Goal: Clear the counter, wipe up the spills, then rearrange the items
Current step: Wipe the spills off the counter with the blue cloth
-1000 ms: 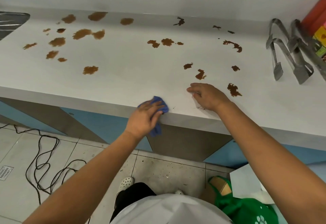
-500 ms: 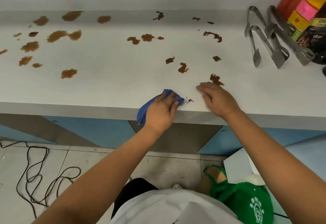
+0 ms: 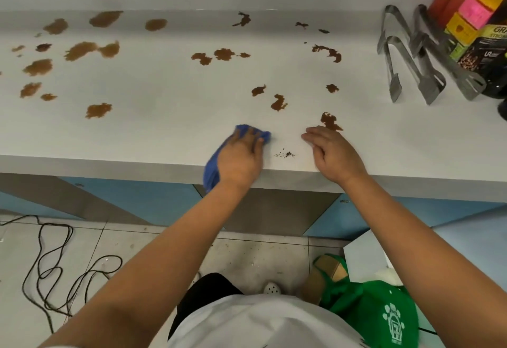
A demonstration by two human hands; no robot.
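Since a second ago the left hand [image 3: 241, 160] has pushed the blue cloth [image 3: 212, 168] up from the counter's front lip onto the flat top, and the right hand [image 3: 333, 153] has slid rightward until its fingertips sit just beside a brown spill. On the smooth, matte white counter [image 3: 153, 128] the left hand now presses the cloth down with fingers spread and nearly straight; the soft, crumpled fabric bunches ahead of the fingertips and its tail droops over the edge. The right hand lies palm down, fingers loose and holding nothing, resting on the surface near the front edge. Between the two hands lies a small scatter of dark crumbs [image 3: 286, 154], gritty and dry-looking. Ragged brown stains [image 3: 278, 102] dot the middle and right of the counter, darker and sharp-edged, while the blotches to the left [image 3: 82, 50] are paler, rounder and look thin and watery, though that is hard to judge from this angle. At far right two pairs of metal tongs [image 3: 411, 70] with flat, slotted tips lie side by side, touching a cluster of colourful packets and boxes [image 3: 477, 32]. Below, a thin black cable [image 3: 55, 265] loops over the tiled floor and a green fabric bag [image 3: 378, 312] sits by the person's feet.
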